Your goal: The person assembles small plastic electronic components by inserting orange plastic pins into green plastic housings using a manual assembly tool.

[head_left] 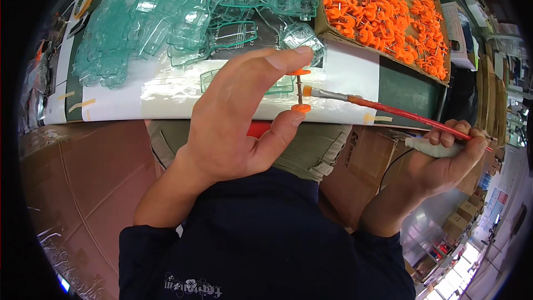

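Between the thumb and a fingertip of my left hand (230, 108) is a small axle with orange wheels (300, 91), held upright by its two ends over the table's near edge. My right hand (444, 158) grips a red-handled paintbrush (388, 111) near the end of its handle. The flat bristle tip points left and meets or nearly meets the metal rod between the wheels. A pale wrap covers part of a finger on that hand. Behind my left hand lies a clear green plastic piece (283, 85), partly hidden by the fingers.
Clear green plastic shells (150, 16) are heaped at the far left and middle. A cardboard box (383, 53) of orange wheel axles stands at the far right. White sheeting (347, 80) covers the table front. Large cartons (94, 189) stand below the table.
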{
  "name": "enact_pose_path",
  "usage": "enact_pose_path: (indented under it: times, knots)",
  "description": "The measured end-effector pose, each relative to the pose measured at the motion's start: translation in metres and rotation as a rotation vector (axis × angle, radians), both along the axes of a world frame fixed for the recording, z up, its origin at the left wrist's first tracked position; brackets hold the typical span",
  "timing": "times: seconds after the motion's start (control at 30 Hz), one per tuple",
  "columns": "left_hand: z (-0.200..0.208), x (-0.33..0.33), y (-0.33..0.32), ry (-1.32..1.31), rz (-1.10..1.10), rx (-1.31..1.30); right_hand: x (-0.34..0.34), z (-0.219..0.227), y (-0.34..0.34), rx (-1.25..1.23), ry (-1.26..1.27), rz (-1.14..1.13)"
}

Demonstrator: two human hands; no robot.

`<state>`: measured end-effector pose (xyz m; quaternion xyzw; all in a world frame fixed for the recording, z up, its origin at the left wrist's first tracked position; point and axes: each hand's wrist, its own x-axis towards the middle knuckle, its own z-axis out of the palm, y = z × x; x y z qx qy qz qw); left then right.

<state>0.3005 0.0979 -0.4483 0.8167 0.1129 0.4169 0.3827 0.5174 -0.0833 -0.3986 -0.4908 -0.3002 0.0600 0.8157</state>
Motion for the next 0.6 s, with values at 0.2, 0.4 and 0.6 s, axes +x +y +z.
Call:
enact_pose_path:
  times: [0.2,0.4,0.6]
  knots:
    - [0.0013,-0.0015,-0.0025,0.001,-0.037,-0.031,0.0001,-0.0049,0.0052,-0.039,0.007,0.003]
    - [-0.0035,-0.0025,-0.003,-0.04,-0.069,-0.027,0.0022,-0.0081,0.0024,-0.116,-0.022,0.004]
    - [-0.0046,-0.0013,-0.0044,-0.087,-0.099,-0.043,0.0008,-0.0105,0.0037,-0.108,0.017,0.011]
